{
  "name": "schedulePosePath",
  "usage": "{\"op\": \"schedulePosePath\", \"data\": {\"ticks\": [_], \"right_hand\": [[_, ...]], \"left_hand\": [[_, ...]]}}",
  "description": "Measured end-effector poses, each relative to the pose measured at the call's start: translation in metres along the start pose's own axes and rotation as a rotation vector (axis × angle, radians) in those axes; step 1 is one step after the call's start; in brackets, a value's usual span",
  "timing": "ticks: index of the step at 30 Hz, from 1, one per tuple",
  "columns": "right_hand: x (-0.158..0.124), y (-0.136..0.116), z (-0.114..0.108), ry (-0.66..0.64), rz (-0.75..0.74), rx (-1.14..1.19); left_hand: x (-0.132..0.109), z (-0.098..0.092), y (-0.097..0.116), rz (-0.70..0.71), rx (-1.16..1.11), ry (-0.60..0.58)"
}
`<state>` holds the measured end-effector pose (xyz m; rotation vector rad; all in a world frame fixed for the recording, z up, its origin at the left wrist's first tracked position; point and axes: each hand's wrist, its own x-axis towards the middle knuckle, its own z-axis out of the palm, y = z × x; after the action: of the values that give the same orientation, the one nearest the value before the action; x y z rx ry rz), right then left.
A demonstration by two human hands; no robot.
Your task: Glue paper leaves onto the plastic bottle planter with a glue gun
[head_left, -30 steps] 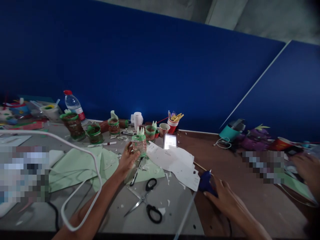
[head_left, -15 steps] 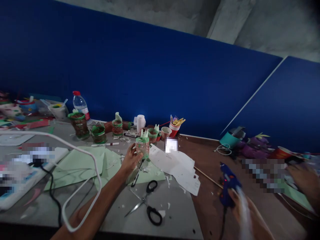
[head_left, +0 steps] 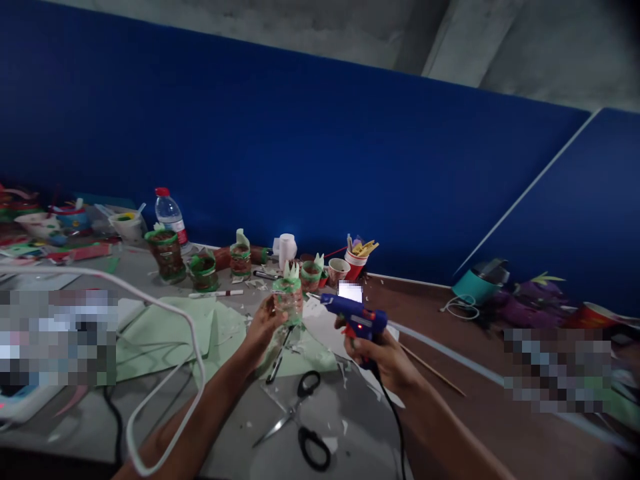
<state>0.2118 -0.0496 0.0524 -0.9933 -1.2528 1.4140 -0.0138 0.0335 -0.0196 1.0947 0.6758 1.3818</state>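
My left hand (head_left: pixel 261 327) is wrapped round a small clear plastic bottle piece (head_left: pixel 289 297) with green paper leaves on top, lifted a little above the table. My right hand (head_left: pixel 380 357) grips a blue hot glue gun (head_left: pixel 355 318) with a red light on its side. The gun's nozzle points left, close to the bottle piece. A long translucent glue stick (head_left: pixel 450 357) sticks out of the gun's back to the right. Black-handled scissors (head_left: pixel 300 417) lie open on the grey table below my hands.
Light green paper sheets (head_left: pixel 170 330) and white paper scraps cover the table. Several decorated jars (head_left: pixel 165 253), a water bottle (head_left: pixel 169 213), paper cups (head_left: pixel 356 257) and a marker (head_left: pixel 215 293) stand near the blue wall. A white cable (head_left: pixel 165 313) loops at left; a teal pot (head_left: pixel 475 283) sits at right.
My right hand picked the glue gun up from the brown table at right and brought it leftward to the bottle piece. The left hand kept holding the bottle piece.
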Motion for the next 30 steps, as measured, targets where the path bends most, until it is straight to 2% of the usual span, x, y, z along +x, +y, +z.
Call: {"op": "schedulePosePath", "data": {"ticks": [4, 11, 17, 23, 27, 30], "right_hand": [[0.019, 0.013, 0.007, -0.054, 0.043, -0.046], [0.029, 0.018, 0.018, 0.004, 0.058, -0.201], [0.032, 0.029, 0.012, 0.056, 0.053, -0.247], [0.035, 0.041, 0.007, 0.109, 0.028, -0.271], [0.035, 0.043, 0.009, 0.063, 0.044, -0.263], [0.033, 0.04, 0.011, 0.011, -0.005, -0.301]], "left_hand": [[0.003, -0.001, -0.001, -0.025, 0.004, 0.012], [0.004, 0.001, 0.001, -0.042, 0.039, 0.012], [0.005, 0.002, 0.001, -0.064, 0.048, 0.027], [0.006, -0.008, -0.011, -0.058, 0.098, 0.029], [0.006, -0.007, -0.011, -0.045, 0.101, 0.023], [0.005, -0.003, -0.007, -0.064, 0.089, 0.041]]}}
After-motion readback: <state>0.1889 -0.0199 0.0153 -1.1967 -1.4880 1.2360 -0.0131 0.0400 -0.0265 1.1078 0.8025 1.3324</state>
